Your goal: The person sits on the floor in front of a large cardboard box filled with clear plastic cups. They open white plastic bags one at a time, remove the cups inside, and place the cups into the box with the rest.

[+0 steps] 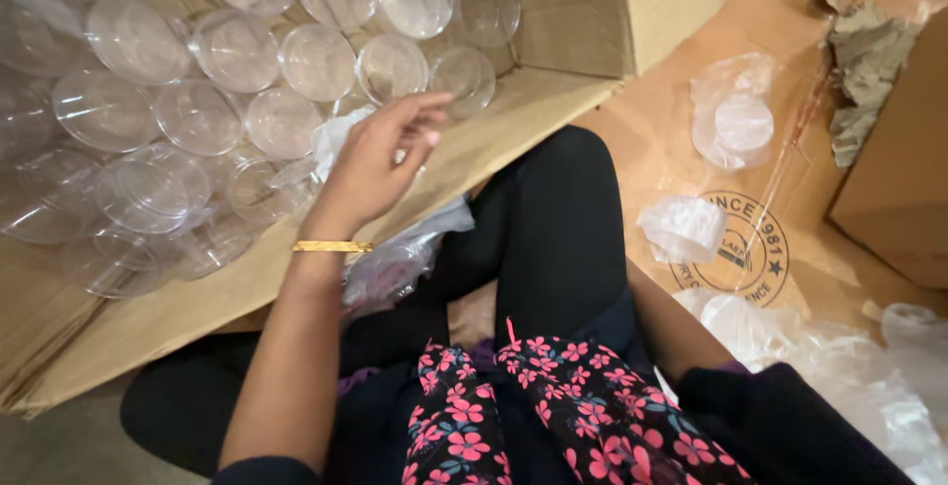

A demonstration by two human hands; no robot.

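Your left hand (380,164) reaches, fingers loosely spread and empty, over the lids (237,100) heaped in the box (573,21), none lifted yet; your right hand is out of view.

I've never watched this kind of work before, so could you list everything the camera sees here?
Round lids: many, too many to count, clear plastic, heaped in the large box at upper left.
Large cardboard box: one, brown, open, lying in front of the person.
Second box: one, brown, at the right edge, partly in view.
Flat cardboard sheet: one, brown with a round dark stamp, on the floor at right.
Plastic bags: several, clear or whitish, scattered on the cardboard at right; one lies by the lap.
Crumpled paper: some, grey-brown, upper right.
Bangle: one, gold, on the left wrist.
Left hand: open, reaching over the lids.
Right hand: out of view.
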